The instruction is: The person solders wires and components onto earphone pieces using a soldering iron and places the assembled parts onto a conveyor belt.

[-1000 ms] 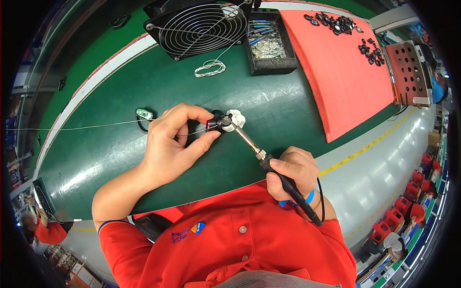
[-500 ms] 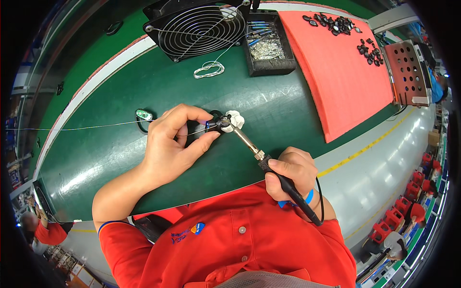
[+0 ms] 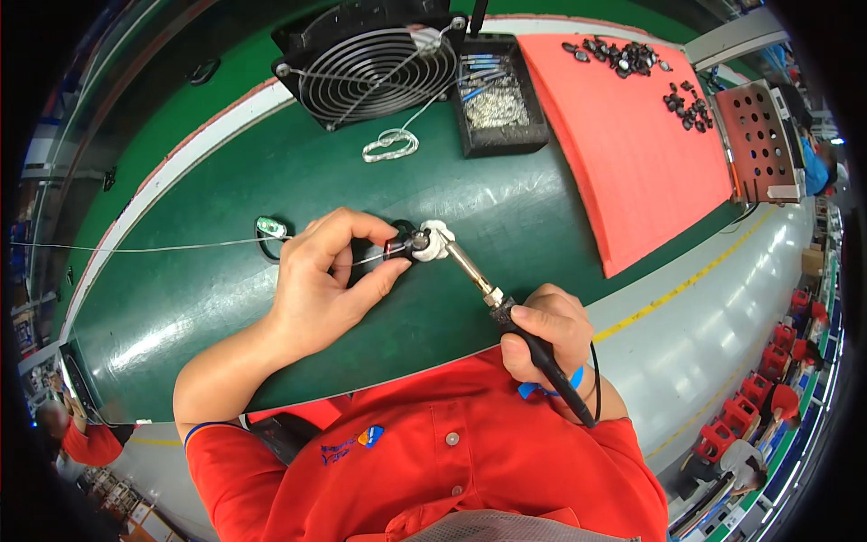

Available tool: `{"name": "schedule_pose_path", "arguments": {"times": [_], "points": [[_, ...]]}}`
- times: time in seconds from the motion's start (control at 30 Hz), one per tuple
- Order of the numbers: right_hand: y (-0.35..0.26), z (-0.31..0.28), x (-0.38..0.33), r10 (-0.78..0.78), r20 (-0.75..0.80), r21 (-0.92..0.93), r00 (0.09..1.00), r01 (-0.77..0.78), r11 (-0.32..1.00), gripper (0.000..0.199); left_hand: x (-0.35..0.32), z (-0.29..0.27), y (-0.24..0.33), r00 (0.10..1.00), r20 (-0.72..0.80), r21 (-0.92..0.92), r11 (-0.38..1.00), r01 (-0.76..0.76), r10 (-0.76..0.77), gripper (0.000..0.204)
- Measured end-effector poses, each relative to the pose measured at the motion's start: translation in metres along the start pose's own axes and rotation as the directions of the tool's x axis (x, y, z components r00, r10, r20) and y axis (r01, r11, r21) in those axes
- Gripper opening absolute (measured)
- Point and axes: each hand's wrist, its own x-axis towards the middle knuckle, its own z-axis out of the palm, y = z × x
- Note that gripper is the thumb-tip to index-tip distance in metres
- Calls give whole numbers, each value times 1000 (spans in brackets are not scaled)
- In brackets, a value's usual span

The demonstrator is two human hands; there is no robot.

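Between the thumb and forefinger of my left hand (image 3: 321, 285) is a small round black part (image 3: 397, 247). A thin solder-like wire (image 3: 370, 260) runs beside those fingers toward the part. Wrapped around the dark handle of a soldering iron (image 3: 471, 271), my right hand (image 3: 553, 332) holds it slanted up and to the left. Its tip meets a crumpled white lump (image 3: 433, 242) just right of the black part; the exact contact is too small to tell. A black ring-shaped piece with a green circuit board (image 3: 270, 228) lies left of my left hand.
A black fan (image 3: 375, 72) stands at the back, with a coil of pale wire (image 3: 390, 144) before it. Beside it is a black tray (image 3: 502, 143) holding blue sticks and silvery bits. Several small black parts (image 3: 628, 60) lie on a pink foam sheet (image 3: 623, 181) at right.
The iron's tip has moved from the black part onto the white lump's right side. My left hand keeps its pinch on the part, which looks slightly turned. The whole view has shifted a little.
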Motion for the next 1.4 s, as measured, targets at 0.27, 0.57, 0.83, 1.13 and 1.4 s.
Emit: {"name": "schedule_pose_path", "arguments": {"times": [0.27, 0.57, 0.83, 1.13, 1.4], "points": [[-4, -10, 34, 8, -37, -225, 999, -16, 974, 26, -2, -5, 6, 978, 60, 150, 967, -204, 197, 36], [2, -11, 80, 328, -96, -190, 940, -341, 921, 25, -3, -33, 6, 991, -82, 81, 992, -97, 104, 25], [14, -9, 88, 270, -148, -242, 951, -300, 923, 24, 30, -157, -76, 744, -665, 527, 751, 398, 72, 34], [23, -2, 102, 425, -235, -49, 874, -448, 893, 19, 93, -209, -153, 574, -766, 404, 479, 779, -287, 58], [33, -4, 97, 520, -232, 38, 822, -526, 849, 15, 110, -226, -198, 719, -648, 405, 686, 604, -250, 42]]}}
